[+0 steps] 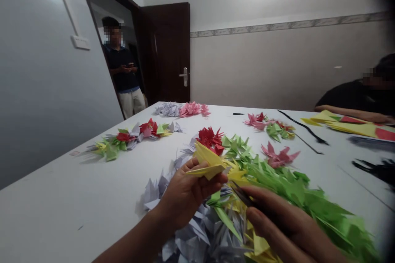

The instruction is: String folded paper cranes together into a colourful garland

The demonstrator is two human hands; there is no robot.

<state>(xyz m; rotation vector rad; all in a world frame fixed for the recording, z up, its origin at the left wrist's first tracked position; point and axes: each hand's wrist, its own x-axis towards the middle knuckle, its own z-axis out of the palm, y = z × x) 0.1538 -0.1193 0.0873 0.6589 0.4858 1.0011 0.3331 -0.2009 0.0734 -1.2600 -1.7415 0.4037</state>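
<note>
My left hand point(188, 191) pinches a folded yellow paper piece point(208, 162), whose pointed flaps stick up and to the left. Just to its right, my right hand point(277, 218) grips dark pointed tweezers point(242, 194), with the tips close to the yellow paper. Beneath both hands spreads a large pile of folded paper pieces: pale lilac ones point(193, 230) at the left, green ones point(296, 191) at the right, yellow ones between them. Red folded pieces point(210, 139) lie at the far end of the pile.
Smaller paper clusters lie on the white table point(61, 209), at left point(112, 144), far back point(191, 109) and right point(279, 156). Black cords point(305, 126) and yellow sheets point(348, 125) are at the right. A person point(123, 65) stands in the doorway; another point(354, 98) leans over the right side.
</note>
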